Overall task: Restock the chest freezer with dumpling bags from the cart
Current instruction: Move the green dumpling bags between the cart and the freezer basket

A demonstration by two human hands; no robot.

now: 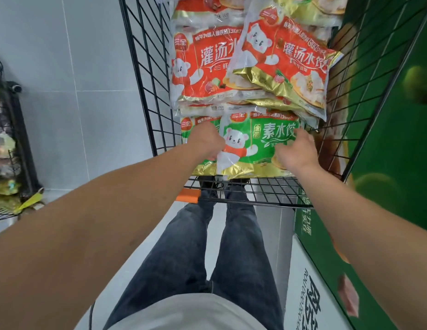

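- A person's legs in dark grey jeans (231, 246) stand on the pale tiled floor (64, 91), just behind the black wire cart (145, 67).
- Beside the right leg stands a green and white printed cardboard box (322, 270), touching the cart's right side.
- Both bare forearms reach forward over the cart's near rim with its orange plastic clip (187, 196).
- The left hand (209, 142) grips the left edge of the green plastic dumpling bag with a white bear print (257, 144); its fingers curl under the bag, out of sight.
- The right hand (294, 151) rests on the right part of the same bag, fingers slightly spread and bent; it is blurred.
- This green bag lies at the near end of the cart, over another green bag (187, 129).
- Further in, red and gold dumpling bags (284, 65) are piled up, overlapping.
- At far left stands a black wire rack (14, 139) with packets.
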